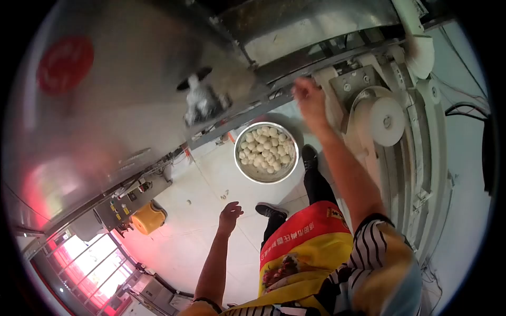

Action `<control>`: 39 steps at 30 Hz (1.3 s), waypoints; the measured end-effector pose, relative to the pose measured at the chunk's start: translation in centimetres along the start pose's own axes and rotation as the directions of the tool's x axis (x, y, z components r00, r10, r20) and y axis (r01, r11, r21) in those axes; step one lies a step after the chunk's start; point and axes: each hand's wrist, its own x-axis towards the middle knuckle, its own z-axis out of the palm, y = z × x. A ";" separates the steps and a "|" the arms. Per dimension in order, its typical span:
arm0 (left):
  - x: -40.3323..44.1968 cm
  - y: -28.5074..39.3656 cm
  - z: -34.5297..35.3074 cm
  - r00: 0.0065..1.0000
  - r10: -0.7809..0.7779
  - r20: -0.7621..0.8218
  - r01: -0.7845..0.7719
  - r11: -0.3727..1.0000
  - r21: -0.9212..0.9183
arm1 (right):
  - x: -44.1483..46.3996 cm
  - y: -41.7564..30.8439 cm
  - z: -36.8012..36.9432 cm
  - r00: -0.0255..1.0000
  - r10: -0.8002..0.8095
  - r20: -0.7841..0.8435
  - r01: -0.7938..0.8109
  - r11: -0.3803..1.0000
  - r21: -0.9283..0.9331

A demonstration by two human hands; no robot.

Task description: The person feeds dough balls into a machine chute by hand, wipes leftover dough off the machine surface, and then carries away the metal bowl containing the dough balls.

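A round metal bowl (pixel 237 164) stands on the tiled floor, holding many pale, round dough-like balls (pixel 266 147). Over the floor, to the lower left of the bowl, my left hand (pixel 230 217) hangs with its fingers apart and nothing in it. My right hand (pixel 309 99) is raised at the edge of the metal machine, up and to the right of the bowl. Its fingers are blurred and look bent; whether they hold anything is hidden.
A large metal machine panel (pixel 137 100) fills the upper left. White rollers (pixel 387 121) and a frame stand at the right. A yellow stool-like object (pixel 147 217) is at the lower left. My shoes (pixel 310 157) are beside the bowl.
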 end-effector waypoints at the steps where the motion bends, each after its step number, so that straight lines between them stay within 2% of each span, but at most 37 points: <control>1: 0.9 -1.3 -0.8 0.999 0.036 0.012 -0.035 0.999 -0.025 | 1.2 -0.8 0.3 0.990 -0.122 -0.074 0.116 0.990 -0.083; 2: 0.5 -1.6 -0.9 1.000 0.030 -0.003 -0.030 0.997 0.077 | 2.9 -2.8 0.0 0.963 -0.239 -0.128 0.216 0.961 -0.174; 3: -0.3 -3.0 -1.3 1.000 0.013 -0.008 -0.012 0.998 0.058 | 4.5 -4.7 -0.3 0.932 -0.351 -0.090 0.335 0.929 -0.157; 4: -0.5 -4.0 -2.0 1.000 0.003 -0.010 -0.002 0.999 0.037 | 5.8 -6.6 0.1 0.924 -0.378 -0.063 0.353 0.903 -0.244; 5: -0.9 -4.8 -2.5 1.000 -0.007 -0.009 0.007 1.000 0.020 | 7.8 -5.6 1.4 0.900 -0.433 -0.055 0.366 0.817 -0.446; 6: -1.2 -5.5 -2.8 0.999 -0.025 -0.029 0.025 1.000 0.007 | 9.2 -3.9 2.4 0.882 -0.471 0.033 0.423 0.757 -0.498; 9: 0.7 -10.3 -4.4 0.994 0.107 -0.027 -0.107 0.994 -0.009 | 12.1 0.0 5.1 0.900 -0.355 0.252 0.421 0.559 -0.715; 11: 2.4 -11.1 -4.5 0.992 0.110 -0.056 -0.108 0.993 0.048 | 12.8 2.0 3.3 0.867 -0.408 0.287 0.489 0.578 -0.653; 12: 3.6 -11.7 -4.4 0.992 0.120 -0.051 -0.120 0.993 0.000 | 12.4 2.8 2.4 0.849 -0.428 0.309 0.521 0.585 -0.622; 13: 4.4 -12.6 -4.3 0.991 0.123 -0.048 -0.125 0.991 -0.049 | 10.9 3.0 1.9 0.832 -0.392 0.393 0.553 0.531 -0.642; 15: 6.6 -13.5 -4.5 0.995 0.094 -0.014 -0.093 0.995 0.043 | 6.9 2.2 1.1 0.786 -0.309 0.536 0.618 0.419 -0.665; 16: 8.2 -14.8 -5.1 0.983 0.184 -0.001 -0.184 0.982 0.044 | 4.0 2.1 1.3 0.880 -0.189 0.435 0.405 0.777 -0.482; 17: 9.6 -16.5 -5.7 0.964 0.264 0.013 -0.265 0.963 0.042 | 0.0 2.5 1.5 0.926 -0.004 0.378 0.091 0.973 -0.214; 18: 10.6 -17.2 -6.0 0.976 0.216 -0.011 -0.216 0.976 -0.002 | -4.7 2.6 1.9 0.930 0.008 0.367 0.084 0.968 -0.236; 19: 11.9 -17.6 -6.2 0.985 0.172 -0.031 -0.173 0.984 -0.050 | -8.7 6.4 2.1 0.862 -0.029 0.506 0.054 0.998 -0.035; 20: 13.6 -18.8 -6.5 0.978 0.199 -0.069 -0.193 0.977 0.087 | -13.0 6.8 2.9 0.798 0.254 0.546 -0.144 0.961 -0.237; 21: 15.4 -19.9 -6.4 0.966 0.236 -0.107 -0.208 0.953 0.222 | -17.3 10.6 3.9 0.706 0.396 0.587 -0.360 0.915 -0.184; 22: 17.2 -20.3 -6.0 0.962 0.231 -0.143 -0.174 0.929 0.327 | -20.3 13.3 4.7 0.674 0.294 0.678 -0.144 0.952 -0.270; 23: 19.1 -20.5 -5.8 0.958 0.225 -0.175 -0.131 0.893 0.430 | -22.7 17.7 6.0 0.645 0.298 0.704 -0.028 0.930 -0.367; 24: 21.0 -20.9 -5.5 0.955 0.214 -0.203 -0.101 0.883 0.458 | -23.8 18.8 7.3 0.594 0.455 0.664 -0.023 0.834 -0.551; 25: 23.2 -22.2 -5.0 0.953 0.198 -0.227 -0.064 0.870 0.489 | -24.9 22.9 7.9 0.718 0.358 0.597 0.122 0.779 -0.615; 26: 26.2 -24.7 -4.8 0.935 0.245 -0.257 -0.093 0.867 0.490 | -25.7 28.7 8.6 0.813 0.229 0.535 0.252 0.690 -0.679; 27: 29.0 -26.9 -4.2 0.912 0.294 -0.286 -0.124 0.862 0.492 | -25.9 33.2 9.2 0.872 0.073 0.484 0.361 0.570 -0.738; 30: 33.9 -27.3 -1.4 0.967 0.117 -0.227 -0.030 0.934 0.355 | -24.3 40.0 11.6 0.977 0.191 0.092 -0.022 0.520 -0.854; 31: 35.9 -28.8 -0.5 0.961 0.229 -0.153 -0.199 0.961 0.192 | -23.6 40.3 12.3 0.924 0.374 0.079 -0.197 0.642 -0.741; 32: 37.6 -29.9 0.4 0.949 0.237 -0.208 -0.211 0.967 0.141 | -22.4 39.7 13.2 0.836 0.541 0.097 -0.384 0.702 -0.600; 33: 38.8 -30.5 1.0 0.933 0.245 -0.263 -0.227 0.969 0.095 | -21.7 40.5 13.5 0.719 0.679 0.147 -0.569 0.698 -0.435; 35: 39.4 -31.3 0.4 0.938 0.171 -0.301 -0.160 0.985 0.064 | -21.8 40.8 14.0 0.669 0.743 0.037 -0.717 0.658 -0.230; 36: 38.8 -31.0 -0.2 0.945 0.149 -0.290 -0.123 0.987 0.107 | -21.6 41.0 14.1 0.639 0.769 0.001 -0.765 0.635 -0.107; 38: 36.2 -29.1 -1.5 0.950 0.111 -0.292 -0.129 0.991 -0.043 | -22.9 41.5 12.9 0.666 0.737 0.119 -0.737 0.674 -0.046; 39: 35.7 -29.6 -3.0 0.960 0.101 -0.259 -0.145 0.977 -0.156 | -23.4 40.8 11.9 0.610 0.750 0.255 -0.755 0.648 -0.097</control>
